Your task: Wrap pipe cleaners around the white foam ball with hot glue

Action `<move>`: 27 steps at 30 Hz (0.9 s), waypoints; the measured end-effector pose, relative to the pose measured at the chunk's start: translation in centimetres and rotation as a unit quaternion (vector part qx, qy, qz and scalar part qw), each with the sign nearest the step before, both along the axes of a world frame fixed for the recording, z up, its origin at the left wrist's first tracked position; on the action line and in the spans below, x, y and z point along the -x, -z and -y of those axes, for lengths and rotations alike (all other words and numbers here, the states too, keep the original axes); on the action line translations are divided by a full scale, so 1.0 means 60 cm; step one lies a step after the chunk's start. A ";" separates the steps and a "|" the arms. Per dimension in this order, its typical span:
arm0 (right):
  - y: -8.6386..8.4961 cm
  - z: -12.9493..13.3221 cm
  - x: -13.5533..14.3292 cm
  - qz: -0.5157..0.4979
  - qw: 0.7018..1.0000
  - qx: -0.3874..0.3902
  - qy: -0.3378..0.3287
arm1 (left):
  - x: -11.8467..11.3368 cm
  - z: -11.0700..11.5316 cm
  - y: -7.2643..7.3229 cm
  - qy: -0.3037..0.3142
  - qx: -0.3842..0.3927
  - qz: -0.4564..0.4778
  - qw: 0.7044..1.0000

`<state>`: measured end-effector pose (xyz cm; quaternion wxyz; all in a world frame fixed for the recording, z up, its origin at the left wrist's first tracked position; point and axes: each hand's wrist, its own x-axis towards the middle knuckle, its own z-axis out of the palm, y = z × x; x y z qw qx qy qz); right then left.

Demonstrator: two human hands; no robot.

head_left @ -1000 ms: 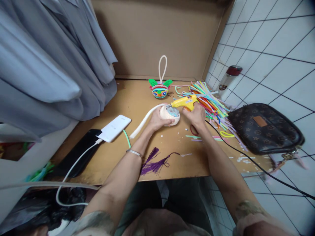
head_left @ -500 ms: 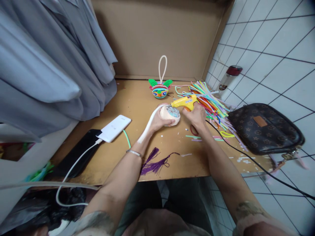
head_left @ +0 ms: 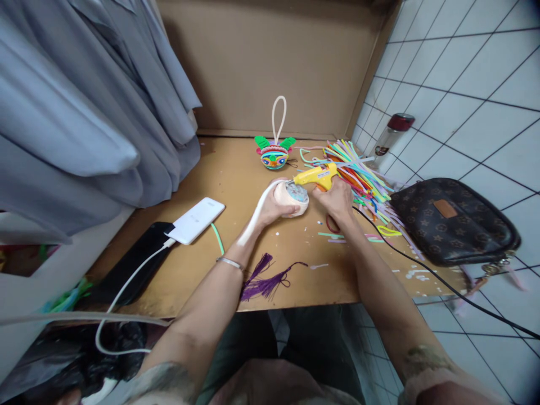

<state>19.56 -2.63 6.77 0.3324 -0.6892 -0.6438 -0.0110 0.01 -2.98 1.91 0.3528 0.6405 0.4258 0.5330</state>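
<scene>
The pale ball (head_left: 283, 197) is above the middle of the desk (head_left: 230, 174), clamped in the fingers of the left hand (head_left: 269, 210). A white strip (head_left: 253, 222) runs from its rim towards eight o'clock, over the forearm; an arm shift could tug it askew. At two o'clock, the right hand's (head_left: 338, 199) fingers are closed round the glue gun (head_left: 316, 176). Its nozzle sits by the rim, near the left fingers, so a slip could burn them. The black cord (head_left: 405, 257), trailing towards four o'clock, could snag and jerk the nozzle.
</scene>
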 end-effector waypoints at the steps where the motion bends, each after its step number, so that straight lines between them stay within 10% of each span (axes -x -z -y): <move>1: 0.000 0.000 0.000 0.002 1.000 0.001 0.001 | 0.000 0.000 0.000 -0.001 -0.001 -0.003 1.000; 27: -0.015 0.012 0.005 0.047 0.998 0.046 0.004 | -0.003 0.004 -0.009 -0.002 0.020 0.010 1.000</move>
